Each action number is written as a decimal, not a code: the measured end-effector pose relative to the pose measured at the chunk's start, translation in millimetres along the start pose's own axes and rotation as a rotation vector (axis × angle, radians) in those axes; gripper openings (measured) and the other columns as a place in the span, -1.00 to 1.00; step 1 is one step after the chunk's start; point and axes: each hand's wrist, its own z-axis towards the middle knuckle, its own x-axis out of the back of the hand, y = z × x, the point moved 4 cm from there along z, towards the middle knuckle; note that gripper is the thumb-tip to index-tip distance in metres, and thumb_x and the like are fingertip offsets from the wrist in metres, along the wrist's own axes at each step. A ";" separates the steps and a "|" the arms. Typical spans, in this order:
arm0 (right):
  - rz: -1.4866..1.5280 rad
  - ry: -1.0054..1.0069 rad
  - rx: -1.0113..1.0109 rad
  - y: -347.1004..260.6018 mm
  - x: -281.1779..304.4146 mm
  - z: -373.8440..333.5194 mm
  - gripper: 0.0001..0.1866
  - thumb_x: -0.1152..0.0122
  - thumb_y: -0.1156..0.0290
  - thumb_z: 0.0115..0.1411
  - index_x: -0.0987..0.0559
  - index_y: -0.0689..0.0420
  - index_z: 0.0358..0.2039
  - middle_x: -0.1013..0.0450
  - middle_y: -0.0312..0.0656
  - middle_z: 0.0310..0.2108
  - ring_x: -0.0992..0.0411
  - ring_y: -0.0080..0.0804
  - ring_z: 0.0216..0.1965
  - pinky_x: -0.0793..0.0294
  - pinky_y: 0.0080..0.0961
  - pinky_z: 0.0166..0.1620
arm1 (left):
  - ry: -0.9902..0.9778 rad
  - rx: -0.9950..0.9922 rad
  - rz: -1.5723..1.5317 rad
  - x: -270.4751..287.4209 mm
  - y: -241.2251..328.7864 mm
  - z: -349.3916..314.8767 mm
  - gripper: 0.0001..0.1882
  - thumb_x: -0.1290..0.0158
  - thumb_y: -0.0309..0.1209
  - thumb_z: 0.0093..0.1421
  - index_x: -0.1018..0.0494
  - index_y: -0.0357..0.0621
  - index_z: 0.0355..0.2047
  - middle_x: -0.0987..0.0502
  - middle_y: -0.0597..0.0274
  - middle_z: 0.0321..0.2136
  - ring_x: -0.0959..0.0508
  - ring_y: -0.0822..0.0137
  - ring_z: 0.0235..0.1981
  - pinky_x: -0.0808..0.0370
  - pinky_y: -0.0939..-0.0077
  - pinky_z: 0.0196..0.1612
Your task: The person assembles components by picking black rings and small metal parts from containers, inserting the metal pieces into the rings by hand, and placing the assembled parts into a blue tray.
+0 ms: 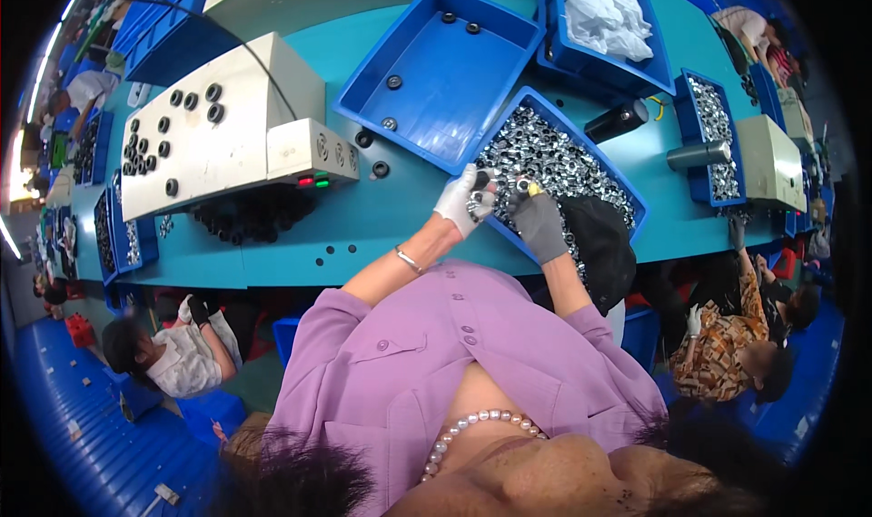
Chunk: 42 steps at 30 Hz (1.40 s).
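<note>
The small metal ring [522, 186] is at the fingertips of the right hand [538, 219], which wears a grey glove and pinches it narrowly, above the near-left side of the parts bin [641, 219]. Its round face seems turned upward to the camera; it is too small for me to tell a long axis. The left hand [466, 201], in a white glove, is just beside, with fingers curled around several metal parts [480, 204].

The bin's long axis runs from upper left to lower right; its upper-left edge meets the blue tray [445, 99], and a black cloth-like thing [599, 258] covers its near edge. Leftward, a stretch of teal table [272, 263] lies between the left hand and the cream machine [245, 85]. On both sides, other people [186, 362] sit along the table, above a blue floor [82, 435].
</note>
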 end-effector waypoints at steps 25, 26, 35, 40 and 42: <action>-0.654 0.036 0.376 -10.1 13.7 10.5 -0.74 0.06 0.41 0.33 -0.41 0.17 -0.01 -0.47 -0.15 -0.21 -0.49 -0.32 -0.25 -0.54 -0.47 -0.22 | 0.091 -0.435 0.497 -48.0 -21.5 49.8 -0.55 -0.01 -0.55 0.26 -0.27 -0.37 0.16 -0.50 0.17 -0.24 -0.58 0.41 -0.31 -0.50 0.66 -0.31; -0.655 0.040 0.374 -8.9 10.9 11.9 -0.74 0.06 0.41 0.33 -0.41 0.17 -0.01 -0.47 -0.15 -0.21 -0.49 -0.32 -0.25 -0.54 -0.47 -0.22 | 0.033 -0.432 0.455 -42.9 -27.4 58.5 -0.56 0.00 -0.56 0.27 -0.29 -0.34 0.16 -0.50 0.16 -0.18 -0.59 0.37 -0.22 -0.53 0.60 -0.18; 0.136 0.015 0.073 11.3 72.4 40.8 -0.68 0.05 0.26 0.39 -0.41 0.13 0.06 -0.43 -0.22 -0.18 -0.41 -0.41 -0.17 -0.49 -0.43 -0.11 | 0.100 -0.368 0.453 -72.3 -22.8 28.6 -0.69 0.04 -0.47 0.34 -0.40 -0.37 0.04 -0.53 0.14 -0.18 -0.58 0.39 -0.30 -0.57 0.52 -0.21; 0.387 -0.135 -0.070 -35.5 -6.8 -2.7 -0.61 0.05 0.35 0.39 -0.33 0.25 0.15 -0.42 -0.13 -0.11 -0.42 -0.43 -0.21 -0.49 -0.53 -0.18 | -0.032 -0.121 -0.007 -45.8 -4.4 15.5 -0.54 0.16 -0.25 0.42 -0.21 -0.36 0.17 -0.38 -0.07 -0.02 -0.48 0.03 -0.01 -0.53 0.13 0.02; 0.219 -0.146 0.018 -43.4 -10.7 -13.3 -0.58 0.02 0.42 0.36 -0.30 0.30 0.18 -0.41 -0.08 -0.04 -0.43 -0.44 -0.19 -0.48 -0.54 -0.18 | -0.134 -0.092 -0.106 -40.9 -5.8 13.6 -0.52 0.22 -0.27 0.43 -0.14 -0.39 0.21 -0.31 -0.13 0.09 -0.42 -0.05 0.08 -0.52 0.10 0.07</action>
